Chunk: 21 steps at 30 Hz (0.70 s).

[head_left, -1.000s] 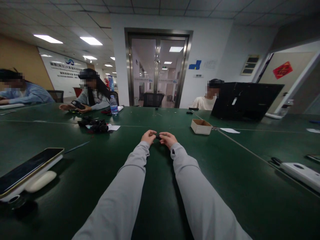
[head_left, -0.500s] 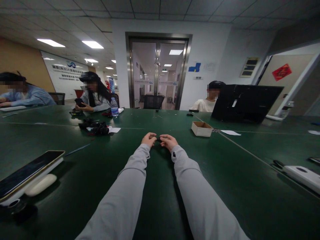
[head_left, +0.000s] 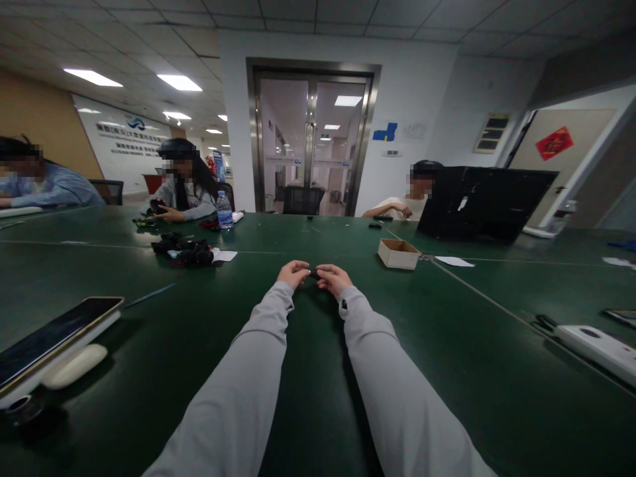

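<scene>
My left hand (head_left: 294, 273) and my right hand (head_left: 334, 279) meet over the green table (head_left: 318, 371), arms stretched forward in grey sleeves. Between their fingertips is a small black piece (head_left: 313, 273), too small and too covered for me to name its kind. The right fingers pinch its right side. At its left end the left thumb and fingers close on it, where a light spot shows. Both hands are closed, and the fingers hide much of the piece.
An open wooden box (head_left: 398, 254) stands right of my hands. Black gear (head_left: 191, 250) and a water bottle (head_left: 224, 211) lie farther left. A phone (head_left: 54, 344) is near left, a power strip (head_left: 599, 348) at right. A monitor (head_left: 484, 202) stands behind; several people sit around.
The view has shifted slightly, so the room sits a little left. My hands keep the black piece between them, almost unmoved. The person behind the monitor has raised a hand.
</scene>
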{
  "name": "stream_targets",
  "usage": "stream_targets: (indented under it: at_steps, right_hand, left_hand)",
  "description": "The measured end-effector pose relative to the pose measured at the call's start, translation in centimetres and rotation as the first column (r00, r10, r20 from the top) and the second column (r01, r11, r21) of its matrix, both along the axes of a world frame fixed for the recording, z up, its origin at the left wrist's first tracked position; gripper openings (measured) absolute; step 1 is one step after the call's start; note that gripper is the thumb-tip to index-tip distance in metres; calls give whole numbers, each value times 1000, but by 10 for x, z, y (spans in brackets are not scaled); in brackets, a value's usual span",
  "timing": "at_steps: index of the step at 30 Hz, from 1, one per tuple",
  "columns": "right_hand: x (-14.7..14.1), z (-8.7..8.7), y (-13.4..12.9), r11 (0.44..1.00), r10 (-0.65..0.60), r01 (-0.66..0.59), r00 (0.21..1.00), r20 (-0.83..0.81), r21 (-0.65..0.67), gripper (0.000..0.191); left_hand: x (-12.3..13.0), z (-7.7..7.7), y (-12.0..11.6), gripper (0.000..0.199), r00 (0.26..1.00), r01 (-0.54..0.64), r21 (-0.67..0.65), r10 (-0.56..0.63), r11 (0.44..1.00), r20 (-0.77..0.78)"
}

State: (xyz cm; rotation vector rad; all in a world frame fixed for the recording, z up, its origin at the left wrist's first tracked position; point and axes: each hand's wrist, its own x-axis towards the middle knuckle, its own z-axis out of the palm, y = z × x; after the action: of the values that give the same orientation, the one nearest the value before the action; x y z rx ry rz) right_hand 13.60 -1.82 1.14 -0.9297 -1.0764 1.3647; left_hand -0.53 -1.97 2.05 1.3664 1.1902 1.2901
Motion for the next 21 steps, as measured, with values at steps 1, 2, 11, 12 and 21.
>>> stream_targets:
  at_steps: [1,2,11,12,21]
  right_hand:
    - [0,0,0,1000,4,-4,1000,0,1,12]
    - [0,0,0,1000,7,-7,1000,2,1,11]
    - [1,-2,3,1000,13,-13,999,32,15,13]
    - [1,-2,3,1000,13,-14,999,32,16,13]
    - [-1,-3,3,999,16,-17,999,38,29,13]
  left_hand:
    - [1,0,0,16,1000,-20,-28,19,999,-17]
    - [1,0,1,17,998,-41,-54,39,998,-41]
    - [0,-2,2,20,991,25,-33,-29,999,-131]
    - [0,-2,3,20,991,28,-27,-31,999,-132]
    - [0,-5,3,21,989,37,6,-36,999,-141]
